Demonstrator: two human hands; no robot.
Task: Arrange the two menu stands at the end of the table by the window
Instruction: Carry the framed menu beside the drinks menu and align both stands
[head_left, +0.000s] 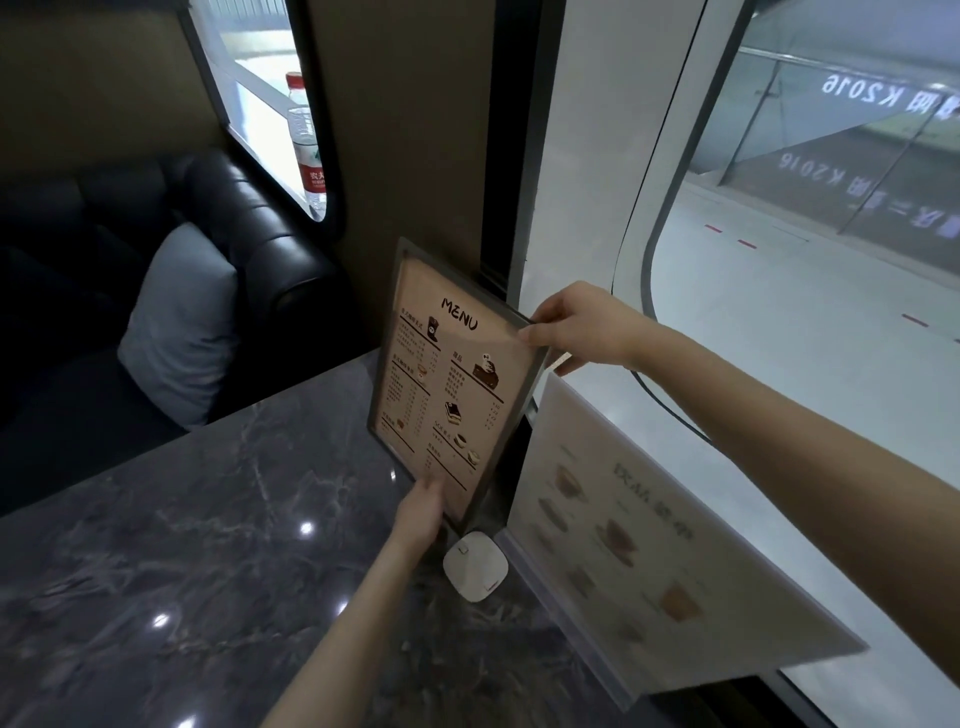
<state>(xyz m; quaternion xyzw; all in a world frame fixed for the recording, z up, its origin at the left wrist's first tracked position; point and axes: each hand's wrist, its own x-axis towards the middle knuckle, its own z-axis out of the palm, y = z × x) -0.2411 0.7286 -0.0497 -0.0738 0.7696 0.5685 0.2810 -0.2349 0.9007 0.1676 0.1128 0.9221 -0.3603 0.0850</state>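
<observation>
2 hands (576, 327) (423, 506), menu stand (447, 384) upright (portrait), facing camera

Your view looks down on a dark grey marble table (182, 545) with white veins and bright spots of reflected ceiling light. At ten o'clock sits a black leather bench seat (249, 218) holding a pale grey cushion (182, 327), beneath a brown wall panel (405, 130). From one to three o'clock, a large rounded window (805, 234) admits daylight.
</observation>
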